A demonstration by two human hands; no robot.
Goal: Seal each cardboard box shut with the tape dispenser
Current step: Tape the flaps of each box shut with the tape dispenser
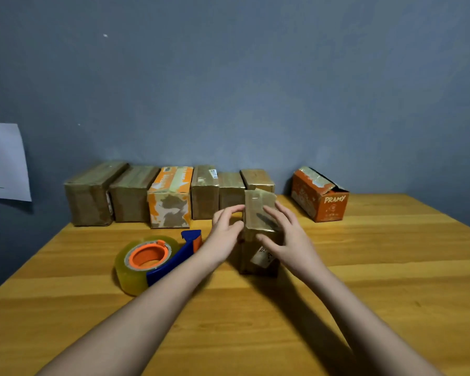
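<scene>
Head cam: small brown cardboard box (259, 229) stands mid-table, left hand (224, 230) and right hand (288, 237) flat on its sides, fingers straight and slightly spread, probably smoothing tape down. Tape dispenser (158, 260) lies just left, untouched. Six wrapped boxes (168, 194) line the back; the orange Pramy box (319, 195) looks still open. Wooden table (391, 267), blue-grey wall (228, 77).

Brown taped box (258, 213) upright mid-table, blue-orange tape dispenser (158, 260) lying just left
</scene>
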